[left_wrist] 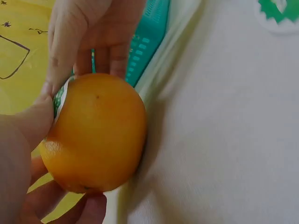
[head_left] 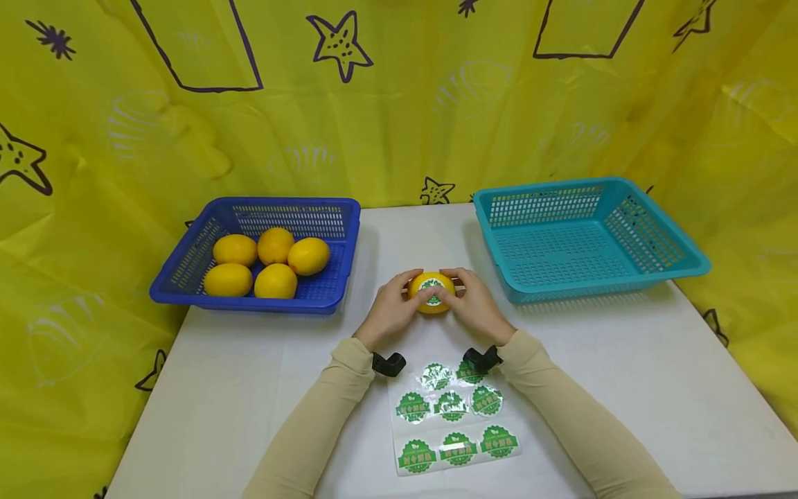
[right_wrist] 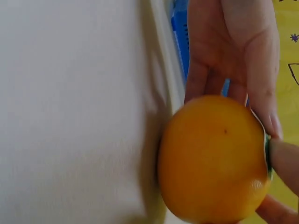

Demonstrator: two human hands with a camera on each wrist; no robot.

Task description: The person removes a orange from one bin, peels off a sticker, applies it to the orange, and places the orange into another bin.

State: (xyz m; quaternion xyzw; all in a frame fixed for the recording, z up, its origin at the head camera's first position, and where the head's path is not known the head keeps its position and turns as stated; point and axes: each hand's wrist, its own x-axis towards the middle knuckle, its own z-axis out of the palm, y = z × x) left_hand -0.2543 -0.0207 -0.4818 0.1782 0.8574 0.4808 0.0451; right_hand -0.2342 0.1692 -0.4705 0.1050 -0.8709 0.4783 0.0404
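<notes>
Both hands hold one orange (head_left: 431, 309) between them, low over the middle of the white table. A round green-and-white sticker (head_left: 430, 292) sits on the side of the orange that faces me. My left hand (head_left: 393, 306) curls around the left side and my right hand (head_left: 479, 305) around the right. Both thumbs press on the sticker, their tips close together; the left wrist view shows the sticker edge-on (left_wrist: 60, 100) under them. Nearer to me, below the wrists, lies a sheet (head_left: 436, 430) with several green round stickers.
To the left stands a dark blue basket (head_left: 312, 303) with several oranges (head_left: 276, 281) in it. A turquoise basket (head_left: 561, 253) with nothing in it stands to the right. Behind the table (head_left: 249, 402) hangs a yellow patterned cloth (head_left: 399, 118).
</notes>
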